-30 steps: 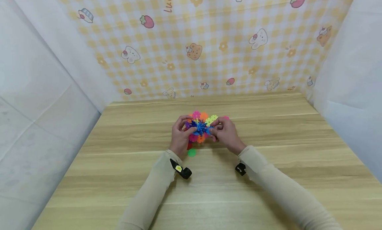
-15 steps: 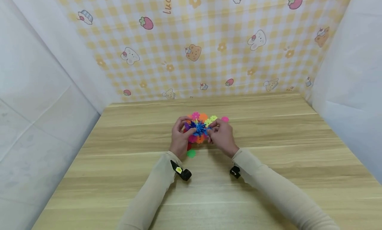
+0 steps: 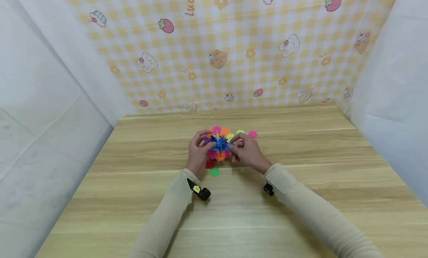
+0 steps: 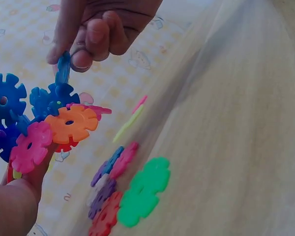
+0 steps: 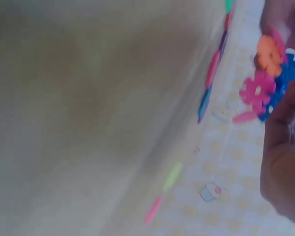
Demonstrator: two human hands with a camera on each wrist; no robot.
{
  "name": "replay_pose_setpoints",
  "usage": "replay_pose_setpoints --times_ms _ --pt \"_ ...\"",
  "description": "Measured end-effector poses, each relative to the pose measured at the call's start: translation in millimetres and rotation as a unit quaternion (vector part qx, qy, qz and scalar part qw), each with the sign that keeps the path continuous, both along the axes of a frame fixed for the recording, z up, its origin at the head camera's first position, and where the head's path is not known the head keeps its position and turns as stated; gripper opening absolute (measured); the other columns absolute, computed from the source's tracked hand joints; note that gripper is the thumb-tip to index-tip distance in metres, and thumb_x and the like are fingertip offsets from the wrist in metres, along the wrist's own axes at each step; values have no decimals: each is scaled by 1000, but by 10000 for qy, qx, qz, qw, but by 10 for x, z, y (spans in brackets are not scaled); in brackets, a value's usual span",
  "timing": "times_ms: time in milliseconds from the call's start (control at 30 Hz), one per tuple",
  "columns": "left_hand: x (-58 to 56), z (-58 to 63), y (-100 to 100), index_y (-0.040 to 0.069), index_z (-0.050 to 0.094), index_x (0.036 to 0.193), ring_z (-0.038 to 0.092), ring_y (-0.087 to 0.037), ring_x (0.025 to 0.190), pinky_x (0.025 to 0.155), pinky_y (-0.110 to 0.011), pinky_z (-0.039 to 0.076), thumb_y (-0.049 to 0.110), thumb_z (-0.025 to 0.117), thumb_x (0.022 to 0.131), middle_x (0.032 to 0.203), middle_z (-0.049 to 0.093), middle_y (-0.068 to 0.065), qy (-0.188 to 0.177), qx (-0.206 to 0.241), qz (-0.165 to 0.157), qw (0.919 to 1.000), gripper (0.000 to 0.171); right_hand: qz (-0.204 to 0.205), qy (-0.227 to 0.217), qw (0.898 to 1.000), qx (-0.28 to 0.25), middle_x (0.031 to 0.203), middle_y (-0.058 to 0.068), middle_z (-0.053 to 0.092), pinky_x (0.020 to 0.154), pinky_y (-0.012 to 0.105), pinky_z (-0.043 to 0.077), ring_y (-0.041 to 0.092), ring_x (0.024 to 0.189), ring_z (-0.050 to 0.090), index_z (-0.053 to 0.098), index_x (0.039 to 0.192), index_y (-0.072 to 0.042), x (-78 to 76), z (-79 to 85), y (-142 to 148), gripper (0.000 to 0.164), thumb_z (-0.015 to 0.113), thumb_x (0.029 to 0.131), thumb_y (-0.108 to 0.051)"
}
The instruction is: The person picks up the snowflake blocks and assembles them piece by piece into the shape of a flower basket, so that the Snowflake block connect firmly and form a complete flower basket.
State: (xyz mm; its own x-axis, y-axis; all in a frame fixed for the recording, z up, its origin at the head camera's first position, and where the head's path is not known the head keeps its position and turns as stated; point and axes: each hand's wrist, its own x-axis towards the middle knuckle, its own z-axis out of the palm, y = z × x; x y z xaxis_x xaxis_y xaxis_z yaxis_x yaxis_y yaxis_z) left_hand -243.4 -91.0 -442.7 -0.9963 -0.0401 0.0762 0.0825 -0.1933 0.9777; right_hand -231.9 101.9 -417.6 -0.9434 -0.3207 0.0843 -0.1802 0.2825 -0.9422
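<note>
Right hand [image 3: 248,150]: fingers [image 4: 82,59] closed in a pinch on a blue disc [image 4: 63,71]
Left hand [image 3: 197,151]: fingers curled round the disc cluster [image 3: 219,143]
Disc cluster: between both hands, held above the counter [image 3: 230,217]
Green disc [image 3: 214,172]: on the counter, beside a red disc [image 3: 210,164]
Pink disc [image 3: 252,134]: beyond the right hand, near a yellow disc [image 3: 240,132]

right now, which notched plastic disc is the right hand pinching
The blue notched plastic disc, topmost in the left wrist view, alone in the right hand.
</note>
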Motion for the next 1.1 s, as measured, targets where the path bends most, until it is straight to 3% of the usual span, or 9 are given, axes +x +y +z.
replay_pose_setpoints --times_ms 167,333,467,567,633,733,833,900,1100 --pt "-42 25 -52 8 62 123 51 -17 108 83 -17 52 -1 68 89 112 58 0 143 83 318 9994 36 494 567 9960 493 84 27 69 57 33 57 34 59 64 53 120 0 -67 18 57 23 53 98 2" --pt "-60 59 -100 6 60 126 55 -16 100 77 -17 55 -3 63 91 113 55 -3 121 397 548 9976 36 606 954 9905 782 89 25 69 59 28 54 27 60 65 44 132 -2 -28 13 -14 35 53 99 0" --pt "-64 88 -130 8 59 126 59 -13 95 76 -19 57 -1 61 92 115 53 -3 13 658 796 9947 36 655 1380 9789 1359 87 16 70 62 24 53 17 66 63 53 121 1 48 10 -131 24 57 97 -2" --pt "-74 104 -150 8 59 125 60 -12 95 76 -19 57 -2 60 92 116 52 -3 -6 962 933 9910 35 938 1583 9523 2436 78 5 68 59 21 49 9 65 58 67 100 -3 105 15 -265 11 67 94 -12" --pt "-80 116 -154 8 58 126 60 -13 97 77 -19 57 -3 59 92 116 51 -3 -6 1072 923 9899 35 1133 1602 9268 3201 74 0 66 57 21 47 9 63 54 70 90 -8 144 10 -369 16 73 91 -24" --pt "-74 136 -139 9 58 125 59 -13 99 78 -19 57 -2 58 93 116 51 -2 -43 1072 800 9910 34 1196 1709 8880 4098 76 0 64 58 25 48 12 64 53 70 88 -10 194 -26 -496 27 79 85 -35" --pt "-68 146 -108 9 58 124 59 -14 100 78 -19 57 -1 58 93 115 51 -2 -81 1035 682 9923 33 1138 1820 8705 4428 84 1 65 65 30 51 15 72 55 69 92 -10 213 -68 -560 28 82 82 -33" --pt "-68 146 -88 9 58 125 59 -14 101 79 -19 57 -1 57 94 116 50 -2 -91 1019 638 9927 33 1116 1705 8763 4365 87 1 64 69 31 51 16 76 55 67 95 -11 201 -86 -565 27 83 81 -26" --pt "-62 110 -70 9 57 124 60 -14 99 78 -19 57 -1 56 95 118 50 -3 -88 1068 644 9922 30 1266 888 9247 3478 82 1 56 66 29 44 17 75 50 61 91 -9 152 -95 -463 23 76 77 1"
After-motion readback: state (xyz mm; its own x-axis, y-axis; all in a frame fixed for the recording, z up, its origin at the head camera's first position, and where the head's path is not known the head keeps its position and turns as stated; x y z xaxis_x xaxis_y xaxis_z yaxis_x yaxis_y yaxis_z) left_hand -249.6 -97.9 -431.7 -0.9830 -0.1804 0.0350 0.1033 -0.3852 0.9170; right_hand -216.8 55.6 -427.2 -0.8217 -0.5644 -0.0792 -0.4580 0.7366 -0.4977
